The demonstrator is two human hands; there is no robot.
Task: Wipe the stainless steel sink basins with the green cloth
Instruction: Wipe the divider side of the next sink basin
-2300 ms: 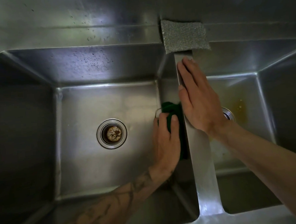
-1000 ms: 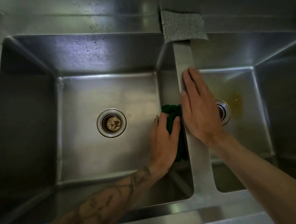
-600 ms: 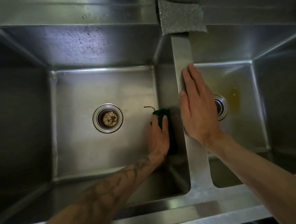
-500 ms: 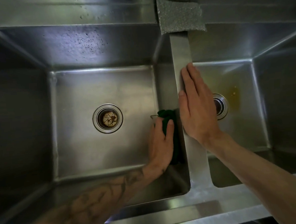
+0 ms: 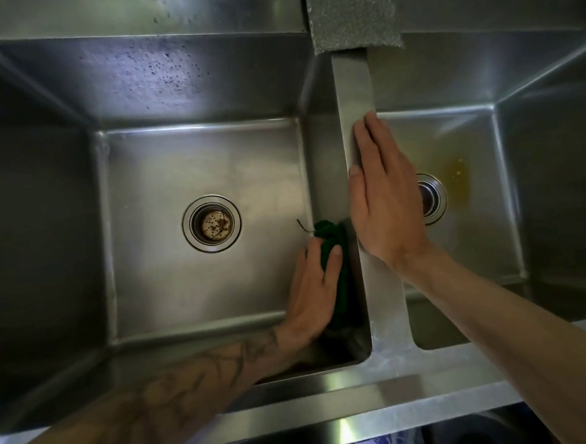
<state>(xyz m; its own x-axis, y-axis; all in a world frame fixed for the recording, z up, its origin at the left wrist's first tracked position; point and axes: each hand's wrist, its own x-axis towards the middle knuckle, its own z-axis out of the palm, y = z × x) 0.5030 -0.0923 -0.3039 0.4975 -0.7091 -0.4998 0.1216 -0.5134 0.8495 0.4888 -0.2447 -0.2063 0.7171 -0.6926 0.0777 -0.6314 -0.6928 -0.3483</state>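
My left hand (image 5: 314, 289) presses the dark green cloth (image 5: 336, 250) against the right inner wall of the left basin (image 5: 172, 284), low down near the floor. A loose thread sticks out from the cloth's top. My right hand (image 5: 382, 195) lies flat, fingers together, on the steel divider (image 5: 353, 87) between the two basins, holding nothing. The right basin (image 5: 475, 245) shows a yellowish stain beside its drain (image 5: 432, 198).
A grey scouring pad (image 5: 351, 15) lies on the back ledge over the divider's far end. The left basin's drain (image 5: 211, 223) holds a strainer with brown debris. Dark specks dot the left basin's back wall. The sink's front rim (image 5: 330, 401) runs below my arms.
My left hand has rubbed the cloth forward and back along the basin's right wall. My right hand stayed on the divider, sliding slightly nearer. The view shifted up and away.
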